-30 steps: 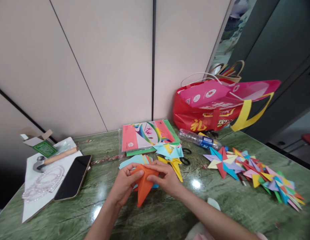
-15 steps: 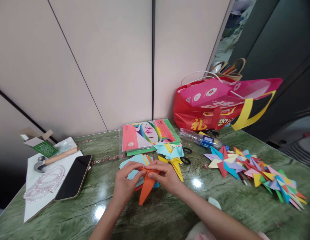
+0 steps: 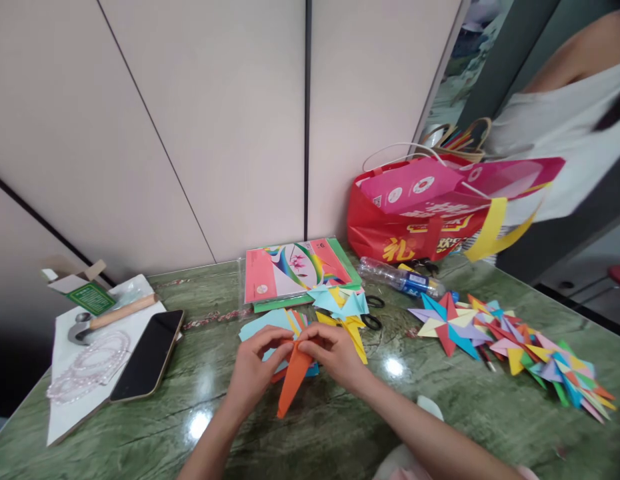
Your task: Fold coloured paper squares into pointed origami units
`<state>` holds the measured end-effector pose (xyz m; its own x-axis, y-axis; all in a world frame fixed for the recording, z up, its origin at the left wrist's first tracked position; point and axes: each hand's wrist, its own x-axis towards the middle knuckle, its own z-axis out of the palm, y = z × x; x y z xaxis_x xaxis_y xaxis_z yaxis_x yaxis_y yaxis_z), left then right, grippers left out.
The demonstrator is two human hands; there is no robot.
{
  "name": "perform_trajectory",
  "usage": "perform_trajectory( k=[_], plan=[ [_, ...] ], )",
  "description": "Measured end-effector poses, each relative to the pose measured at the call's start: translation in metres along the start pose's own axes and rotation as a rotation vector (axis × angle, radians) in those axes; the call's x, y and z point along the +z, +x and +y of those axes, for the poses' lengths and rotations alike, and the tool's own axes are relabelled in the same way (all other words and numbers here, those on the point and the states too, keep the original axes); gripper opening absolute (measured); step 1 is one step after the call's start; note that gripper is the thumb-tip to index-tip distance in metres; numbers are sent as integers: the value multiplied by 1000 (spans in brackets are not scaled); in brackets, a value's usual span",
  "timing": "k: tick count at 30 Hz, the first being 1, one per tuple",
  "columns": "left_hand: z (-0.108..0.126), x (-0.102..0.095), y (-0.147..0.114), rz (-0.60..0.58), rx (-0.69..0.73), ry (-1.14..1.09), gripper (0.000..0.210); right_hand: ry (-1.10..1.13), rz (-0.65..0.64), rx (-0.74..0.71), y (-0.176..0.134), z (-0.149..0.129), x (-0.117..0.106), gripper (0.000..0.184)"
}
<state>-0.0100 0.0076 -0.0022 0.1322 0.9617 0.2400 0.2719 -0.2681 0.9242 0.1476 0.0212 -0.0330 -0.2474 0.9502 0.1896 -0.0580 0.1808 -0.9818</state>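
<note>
An orange folded paper (image 3: 295,380) points down toward me, pinched at its upper end by both hands. My left hand (image 3: 257,363) grips it from the left, thumb and fingers pressed together. From the right, my right hand (image 3: 333,353) pinches the same end, its fingertips close to the left ones. Light blue paper sheets (image 3: 263,325) lie on the table just behind the hands. Yellow folded paper (image 3: 354,333) and light blue folded paper (image 3: 340,302) rest beyond my right hand, beside scissors (image 3: 373,321) whose black handles show.
Packs of coloured paper (image 3: 290,270) lie at the back. A plastic bottle (image 3: 403,277), a red bag (image 3: 385,223) and several paper stars (image 3: 447,323) are on the right. To the left are a phone (image 3: 149,357), a hammer (image 3: 115,313), beads (image 3: 93,367) and a small box (image 3: 87,293).
The orange paper's lower tip has dropped slightly, and my fingers have shifted a little at its top. A person in white has appeared behind the bag at the right.
</note>
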Motion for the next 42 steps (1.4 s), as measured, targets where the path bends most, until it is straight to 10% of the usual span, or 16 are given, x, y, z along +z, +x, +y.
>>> perform_trajectory(
  k=[22,42],
  plan=[
    [13,2,-2,-97,-143,-80,13,-165,-5,-194,1,-1,-3,17],
    [2,3,-5,-40,82,173,13,-235,-14,-287,3,-1,-5,12]
  ],
)
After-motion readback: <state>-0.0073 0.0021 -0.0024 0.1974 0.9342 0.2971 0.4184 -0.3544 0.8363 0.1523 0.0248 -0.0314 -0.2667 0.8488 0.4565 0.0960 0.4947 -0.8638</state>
